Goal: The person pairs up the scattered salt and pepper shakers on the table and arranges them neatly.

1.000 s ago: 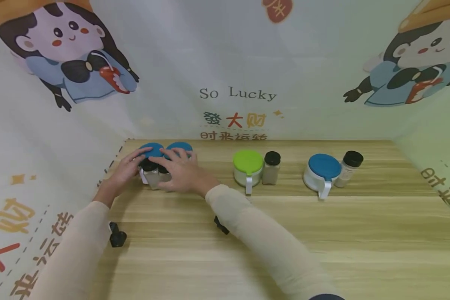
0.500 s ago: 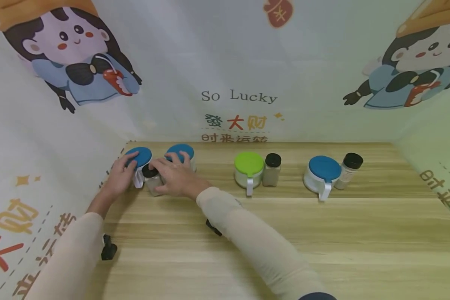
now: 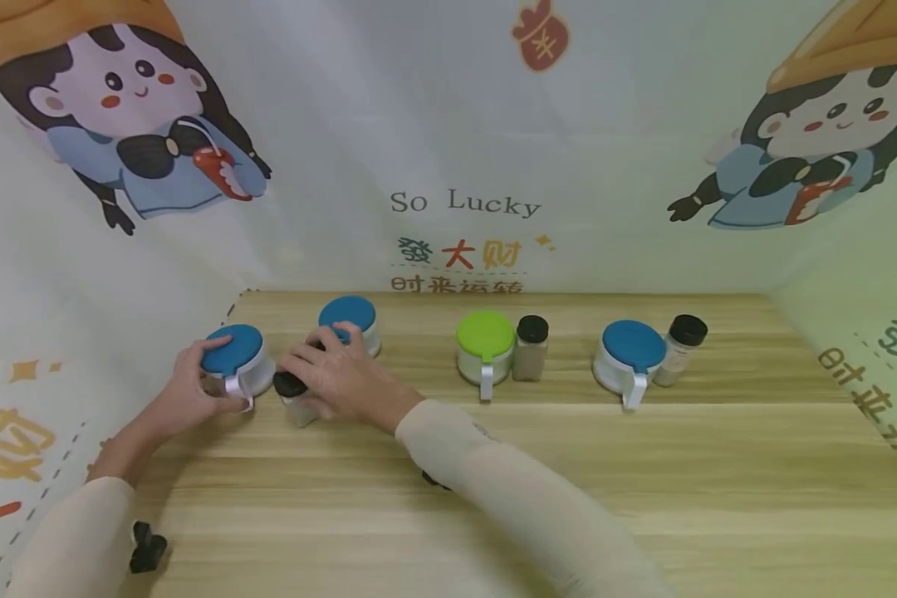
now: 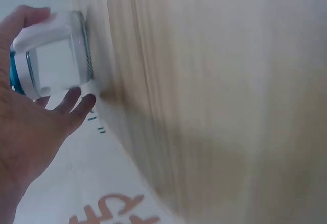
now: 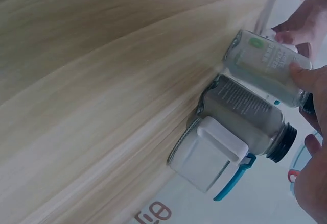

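Bottle [image 5: 242,114] between shaker [image 5: 268,68] in right grip [image 3: 347,374] and blue-lidded pot [image 5: 204,157]

leftmost jar [image 3: 241,355] moved left, shaker [image 3: 296,405] nearer

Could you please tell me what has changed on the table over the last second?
The leftmost blue-lidded jar, gripped by the left hand, has moved left and closer. The black-capped bottle held by the right hand has also come a little closer. The green-lidded jar, the rightmost blue-lidded jar and the bottles beside them stayed put.
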The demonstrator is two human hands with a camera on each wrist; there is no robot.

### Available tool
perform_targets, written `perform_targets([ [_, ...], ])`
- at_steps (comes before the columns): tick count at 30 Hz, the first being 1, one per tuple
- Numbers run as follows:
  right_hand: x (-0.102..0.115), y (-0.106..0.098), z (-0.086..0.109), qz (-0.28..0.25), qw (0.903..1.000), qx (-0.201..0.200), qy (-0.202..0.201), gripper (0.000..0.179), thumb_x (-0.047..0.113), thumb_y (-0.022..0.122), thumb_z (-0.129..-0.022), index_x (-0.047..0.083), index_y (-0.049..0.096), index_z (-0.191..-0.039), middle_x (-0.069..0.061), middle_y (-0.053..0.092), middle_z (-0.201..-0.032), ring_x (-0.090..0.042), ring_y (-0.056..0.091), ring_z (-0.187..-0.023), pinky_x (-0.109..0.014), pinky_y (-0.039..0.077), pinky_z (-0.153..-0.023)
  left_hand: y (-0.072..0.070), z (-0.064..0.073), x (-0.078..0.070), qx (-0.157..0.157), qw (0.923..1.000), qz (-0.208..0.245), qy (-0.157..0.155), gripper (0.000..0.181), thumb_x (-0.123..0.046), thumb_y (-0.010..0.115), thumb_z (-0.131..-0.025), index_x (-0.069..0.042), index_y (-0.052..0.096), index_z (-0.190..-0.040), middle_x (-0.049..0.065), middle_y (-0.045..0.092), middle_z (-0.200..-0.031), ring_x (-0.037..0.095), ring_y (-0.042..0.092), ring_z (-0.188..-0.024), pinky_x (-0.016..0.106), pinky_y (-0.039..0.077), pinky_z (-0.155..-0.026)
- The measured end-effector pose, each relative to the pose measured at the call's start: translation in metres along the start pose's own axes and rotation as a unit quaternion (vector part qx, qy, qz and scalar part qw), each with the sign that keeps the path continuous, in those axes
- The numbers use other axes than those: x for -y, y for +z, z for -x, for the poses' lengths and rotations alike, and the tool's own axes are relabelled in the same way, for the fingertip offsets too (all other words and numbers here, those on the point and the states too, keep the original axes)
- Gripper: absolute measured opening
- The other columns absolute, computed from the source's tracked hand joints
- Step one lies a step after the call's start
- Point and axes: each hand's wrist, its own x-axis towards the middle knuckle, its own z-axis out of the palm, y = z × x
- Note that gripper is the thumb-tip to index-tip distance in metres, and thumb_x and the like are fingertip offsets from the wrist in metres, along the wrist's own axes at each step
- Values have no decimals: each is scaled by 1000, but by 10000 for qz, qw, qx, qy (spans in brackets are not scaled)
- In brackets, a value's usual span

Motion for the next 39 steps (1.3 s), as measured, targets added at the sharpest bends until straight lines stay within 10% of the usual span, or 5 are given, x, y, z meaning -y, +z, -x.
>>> perform_targets([
  [10,-3,-4,23,-728,9960,-204,-477,54,40,70,-97,17,57,-144,-1,59,-131,-15,50,-120,-25,37,-105,5,39,-15,-9,9984,-531,-212,107,-29,96,-69,0,25,-144,36,16,-136,56,28,-121,76,36,-89],
  [23,1,9,35,-2343,9719,-122,-211,60,28,69,-99,12,45,-152,-14,50,-140,-15,61,-112,-17,49,-87,14,47,-14,-178,9998,9,-48,113,-24,97,-69,-5,16,-146,41,26,-143,61,37,-125,78,34,-94],
  [29,3,11,39,-3057,9518,196,176,64,29,68,-100,17,35,-154,-8,50,-139,-10,55,-117,-19,47,-94,21,45,-18,-534,9984,-158,131,109,-26,97,-69,-2,22,-145,41,30,-142,61,41,-122,76,40,-90],
  [39,-4,-4,71,-3977,9156,-473,354,58,19,67,-100,8,40,-150,-9,47,-148,-10,43,-136,-21,34,-108,30,66,-56,-660,9973,-244,224,108,-25,99,-64,-6,29,-144,39,34,-142,61,45,-118,76,41,-89],
])
